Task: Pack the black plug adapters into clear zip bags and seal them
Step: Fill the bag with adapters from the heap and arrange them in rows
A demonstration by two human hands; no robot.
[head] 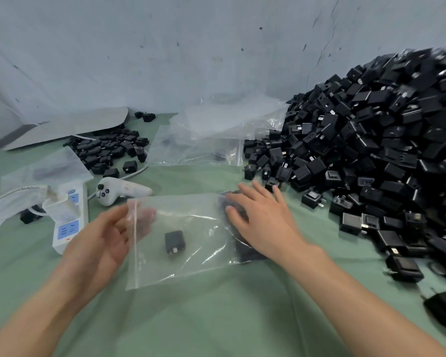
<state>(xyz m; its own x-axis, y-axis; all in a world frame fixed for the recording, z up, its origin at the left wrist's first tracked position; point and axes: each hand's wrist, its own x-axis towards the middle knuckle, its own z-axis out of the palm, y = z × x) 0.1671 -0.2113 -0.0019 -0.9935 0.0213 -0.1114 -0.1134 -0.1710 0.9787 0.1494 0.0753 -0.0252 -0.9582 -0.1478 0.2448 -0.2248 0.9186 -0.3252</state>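
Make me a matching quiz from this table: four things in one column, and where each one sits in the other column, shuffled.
Things
1. big adapter pile
2. power strip
3. white controller
4. single adapter

Places
A. inside the clear bag
B. left of the bag, lying flat
C. heaped on the far right
D. just behind the bag's left corner

Pairs: 1-C, 2-B, 3-D, 4-A
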